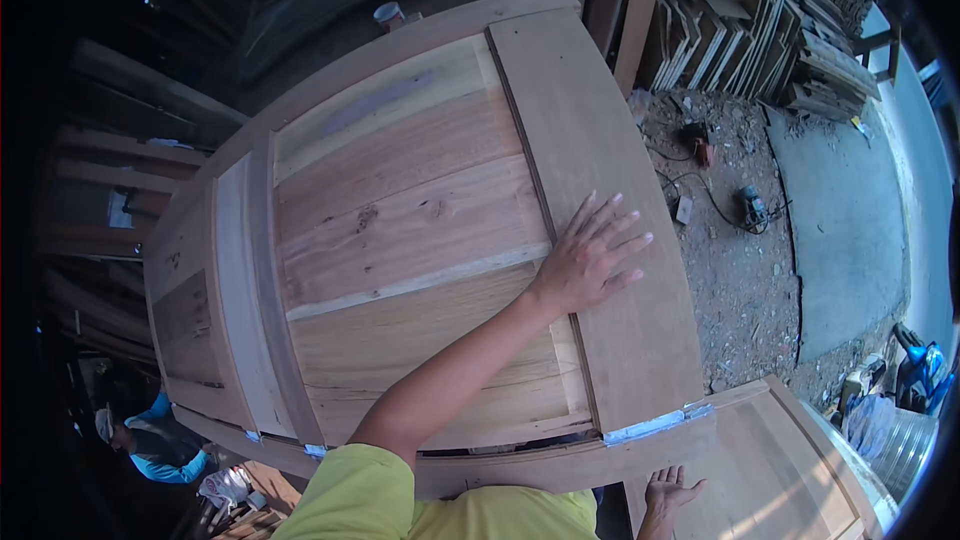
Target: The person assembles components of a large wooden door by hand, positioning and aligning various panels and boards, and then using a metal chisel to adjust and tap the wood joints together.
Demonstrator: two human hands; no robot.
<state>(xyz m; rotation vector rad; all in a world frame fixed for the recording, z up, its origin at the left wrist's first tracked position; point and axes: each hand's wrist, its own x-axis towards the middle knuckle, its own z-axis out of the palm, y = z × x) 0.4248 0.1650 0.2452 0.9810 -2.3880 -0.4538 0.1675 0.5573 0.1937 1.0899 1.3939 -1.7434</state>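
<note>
A large wooden panelled door (400, 210) lies in front of me, its boards framed by wider plain rails. My left hand (592, 258) rests on the wide right-hand board (625, 180), fingers spread and palm down, holding nothing. At the lower edge, my right hand (672, 492) is palm up with its fingers apart. It is beside the door's near frame piece (560, 468), above a second wooden panel (750, 470); I cannot tell whether it touches either. Bright bluish-white patches (645, 427) and a dark gap show along the joint with the near frame piece.
Corded power tools (752, 208) lie on the littered ground to the right. Stacked wood pieces (700, 35) stand at the far right. A small tub (388, 15) sits beyond the door. Another person (165, 445) is at the lower left, near dark stacked timber (110, 180).
</note>
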